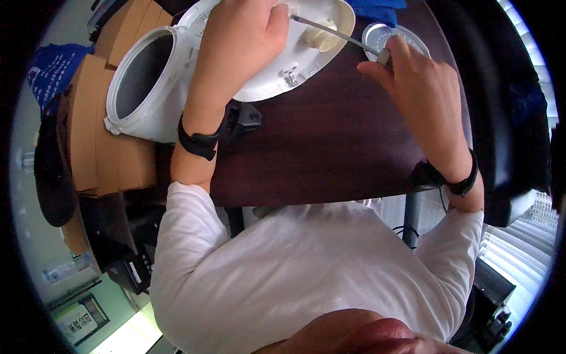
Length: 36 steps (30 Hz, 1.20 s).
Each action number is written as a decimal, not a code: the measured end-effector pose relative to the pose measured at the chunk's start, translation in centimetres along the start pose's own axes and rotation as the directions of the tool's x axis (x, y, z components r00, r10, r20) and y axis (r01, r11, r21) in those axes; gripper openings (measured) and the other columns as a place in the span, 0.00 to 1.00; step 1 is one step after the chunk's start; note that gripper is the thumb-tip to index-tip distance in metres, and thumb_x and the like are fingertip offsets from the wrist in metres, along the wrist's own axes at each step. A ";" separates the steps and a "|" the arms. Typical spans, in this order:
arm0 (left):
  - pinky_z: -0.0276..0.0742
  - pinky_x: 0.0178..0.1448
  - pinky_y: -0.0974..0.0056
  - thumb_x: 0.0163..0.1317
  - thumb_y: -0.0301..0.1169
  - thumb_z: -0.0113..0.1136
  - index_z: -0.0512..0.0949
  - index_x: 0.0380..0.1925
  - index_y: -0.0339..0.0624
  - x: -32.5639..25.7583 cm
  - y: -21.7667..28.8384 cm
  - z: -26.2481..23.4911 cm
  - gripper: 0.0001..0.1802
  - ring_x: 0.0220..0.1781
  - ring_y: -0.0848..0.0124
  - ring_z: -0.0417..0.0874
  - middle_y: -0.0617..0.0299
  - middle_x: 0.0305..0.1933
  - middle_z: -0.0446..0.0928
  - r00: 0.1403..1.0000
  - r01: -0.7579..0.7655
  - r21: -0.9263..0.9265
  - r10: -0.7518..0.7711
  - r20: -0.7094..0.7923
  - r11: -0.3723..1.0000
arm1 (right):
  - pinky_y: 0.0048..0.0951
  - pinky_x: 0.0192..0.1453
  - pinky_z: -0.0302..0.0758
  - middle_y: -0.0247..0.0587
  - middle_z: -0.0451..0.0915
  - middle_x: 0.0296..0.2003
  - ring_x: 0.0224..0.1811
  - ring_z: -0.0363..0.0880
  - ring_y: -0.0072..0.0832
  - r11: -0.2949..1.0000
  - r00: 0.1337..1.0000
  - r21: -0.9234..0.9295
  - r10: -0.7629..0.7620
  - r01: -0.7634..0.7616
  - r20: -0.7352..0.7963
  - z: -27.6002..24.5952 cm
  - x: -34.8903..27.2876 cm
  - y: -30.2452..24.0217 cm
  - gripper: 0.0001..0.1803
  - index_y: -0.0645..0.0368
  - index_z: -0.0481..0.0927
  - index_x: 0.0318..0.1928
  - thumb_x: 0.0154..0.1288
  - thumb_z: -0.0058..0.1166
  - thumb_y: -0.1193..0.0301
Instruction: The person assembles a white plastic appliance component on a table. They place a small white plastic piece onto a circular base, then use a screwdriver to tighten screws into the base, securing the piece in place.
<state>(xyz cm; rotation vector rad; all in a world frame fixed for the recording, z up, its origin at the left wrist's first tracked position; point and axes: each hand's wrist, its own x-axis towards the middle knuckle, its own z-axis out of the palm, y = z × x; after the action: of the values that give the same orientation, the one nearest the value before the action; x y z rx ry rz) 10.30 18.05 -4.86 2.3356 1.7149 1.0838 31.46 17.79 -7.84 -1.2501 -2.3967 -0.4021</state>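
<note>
Two hands are busy at the far side of the desk, with 12 o'clock straight ahead of the sitter. The right hand, at 1 o'clock, has its grip closed round the handle of a screwdriver. The thin rod points to about 10 o'clock, and its tip ends beside the left hand, near 11. I cannot tell what that grip is doing, as most of its fingers are out of sight. Its thumb is my worry: if the tip slips, it could poke the skin. Under the rod, near 12, is a white cover with a round cream part on it. Its edge looks curved, so a hard push might make it rock or slide. Partly behind the right hand, at 1, is a clear dish; a bumped knuckle could tip it. Blue cloth lies beyond. At 10 o'clock, by the left arm, is a white tub, and an arm swing might knock it into the cardboard boxes at 9.
</note>
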 end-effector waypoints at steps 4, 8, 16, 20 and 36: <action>0.75 0.40 0.61 0.57 0.25 0.51 0.73 0.43 0.36 -0.1 -0.3 0.0 0.14 0.37 0.57 0.81 0.44 0.35 0.78 0.999 0.035 0.017 -0.035 0.007 0.999 | 0.33 0.20 0.71 0.47 0.76 0.17 0.20 0.78 0.35 0.952 0.996 0.302 0.017 -0.043 0.086 -0.5 0.1 0.3 0.18 0.64 0.74 0.31 0.59 0.54 0.58; 0.75 0.41 0.65 0.59 0.29 0.53 0.74 0.47 0.39 -0.5 -1.7 0.3 0.15 0.35 0.68 0.81 0.49 0.36 0.79 1.000 -0.017 -0.059 0.017 0.009 0.998 | 0.25 0.19 0.70 0.41 0.77 0.23 0.21 0.75 0.24 0.551 0.900 0.776 -0.099 -0.306 0.424 0.8 -1.2 3.5 0.19 0.66 0.73 0.45 0.62 0.51 0.63; 0.75 0.40 0.65 0.59 0.29 0.54 0.74 0.46 0.39 -0.2 -2.1 0.4 0.14 0.36 0.64 0.83 0.49 0.37 0.79 0.997 -0.082 -0.040 0.082 -0.001 0.996 | 0.11 0.09 0.60 0.43 0.75 0.37 0.23 0.71 0.19 -0.614 0.779 0.534 -0.229 -0.581 0.583 4.5 -4.2 2.1 0.19 0.66 0.67 0.53 0.65 0.47 0.68; 0.74 0.41 0.66 0.60 0.29 0.53 0.73 0.46 0.38 -0.2 -2.4 0.3 0.15 0.37 0.66 0.82 0.49 0.37 0.79 0.998 -0.064 -0.057 0.065 0.019 0.996 | 0.12 0.11 0.62 0.45 0.77 0.37 0.21 0.70 0.18 -0.467 0.801 0.692 -0.061 -0.550 0.596 4.5 -3.3 3.5 0.19 0.65 0.71 0.53 0.63 0.48 0.69; 0.74 0.41 0.59 0.56 0.24 0.51 0.73 0.40 0.33 0.5 0.0 -0.5 0.12 0.39 0.53 0.81 0.42 0.34 0.78 0.993 0.107 -0.113 -0.101 0.054 0.988 | 0.10 0.09 0.56 0.48 0.75 0.37 0.21 0.68 0.17 -0.702 0.725 0.409 -0.223 -0.583 0.652 5.7 -3.2 3.4 0.16 0.65 0.69 0.47 0.67 0.45 0.65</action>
<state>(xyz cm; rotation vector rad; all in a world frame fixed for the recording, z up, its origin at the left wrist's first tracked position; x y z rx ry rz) 10.11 18.33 -4.25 2.1596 1.6878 1.0700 34.70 19.87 -14.10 -0.6477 -0.8201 2.3080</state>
